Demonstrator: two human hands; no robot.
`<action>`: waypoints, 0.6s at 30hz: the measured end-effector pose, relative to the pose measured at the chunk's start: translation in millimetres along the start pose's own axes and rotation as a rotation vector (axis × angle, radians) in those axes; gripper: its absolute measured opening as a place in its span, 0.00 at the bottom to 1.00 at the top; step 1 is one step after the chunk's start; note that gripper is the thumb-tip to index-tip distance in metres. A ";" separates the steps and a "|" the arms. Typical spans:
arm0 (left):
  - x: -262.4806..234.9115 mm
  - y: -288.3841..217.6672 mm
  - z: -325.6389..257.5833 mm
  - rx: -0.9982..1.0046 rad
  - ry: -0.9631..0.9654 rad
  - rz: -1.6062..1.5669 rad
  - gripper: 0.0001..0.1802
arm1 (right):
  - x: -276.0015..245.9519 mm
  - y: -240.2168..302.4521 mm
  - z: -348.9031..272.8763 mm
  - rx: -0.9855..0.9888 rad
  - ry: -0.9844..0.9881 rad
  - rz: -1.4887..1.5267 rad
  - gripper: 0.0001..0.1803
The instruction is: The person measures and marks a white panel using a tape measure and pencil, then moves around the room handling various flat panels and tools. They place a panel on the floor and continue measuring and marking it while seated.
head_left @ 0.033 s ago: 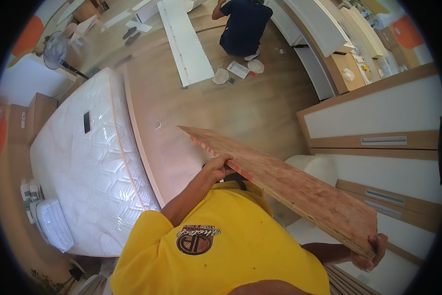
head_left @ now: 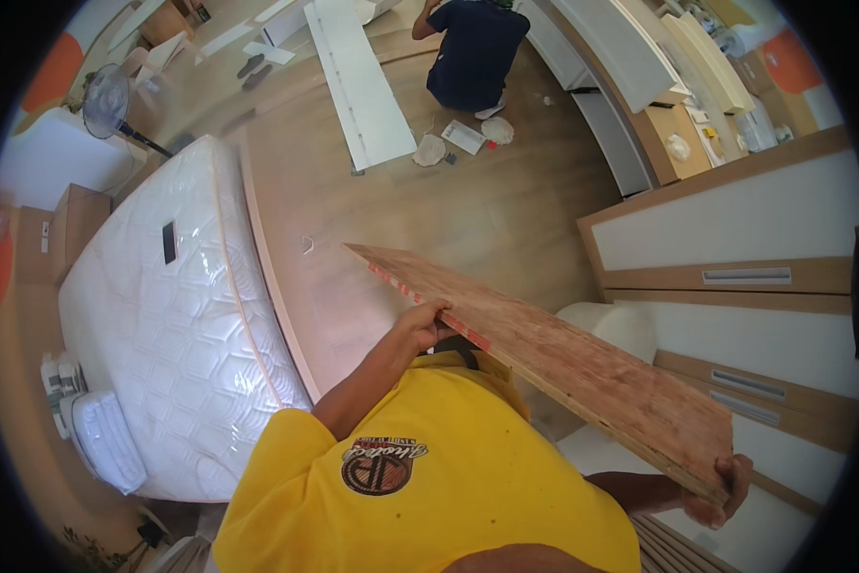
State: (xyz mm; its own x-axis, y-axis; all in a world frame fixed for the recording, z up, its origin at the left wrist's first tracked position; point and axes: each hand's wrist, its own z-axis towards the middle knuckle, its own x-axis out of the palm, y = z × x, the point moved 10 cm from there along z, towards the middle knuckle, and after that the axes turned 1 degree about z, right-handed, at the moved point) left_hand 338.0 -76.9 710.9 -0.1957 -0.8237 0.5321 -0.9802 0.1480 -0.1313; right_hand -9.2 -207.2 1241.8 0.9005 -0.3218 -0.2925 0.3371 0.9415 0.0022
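A long reddish-brown plywood board slants across the front of my body, its far end up and left, its near end low at the right. My left hand is closed around the board's near long edge, beside the red and white marks printed there. At the board's lower right corner, my right hand grips the end, fingers curled over the edge. The undersides of both grips are partly hidden by the board.
At left, a plastic-wrapped white mattress carries a dark phone-like slab. A person in dark clothes crouches ahead, beside a long white panel. White-and-wood cabinets line the right. A black fan stands far left.
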 end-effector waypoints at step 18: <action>21.7 -381.5 54.8 0.174 -0.148 0.081 0.15 | 381.1 -51.3 73.7 0.077 -0.086 0.063 0.44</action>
State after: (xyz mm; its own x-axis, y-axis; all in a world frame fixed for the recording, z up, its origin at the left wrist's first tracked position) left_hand 709.3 -181.3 726.7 -0.2546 -0.8859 0.3876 -0.9392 0.1310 -0.3175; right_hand 336.9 -385.5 1200.6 0.9396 -0.2729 -0.2065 0.2964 0.9506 0.0924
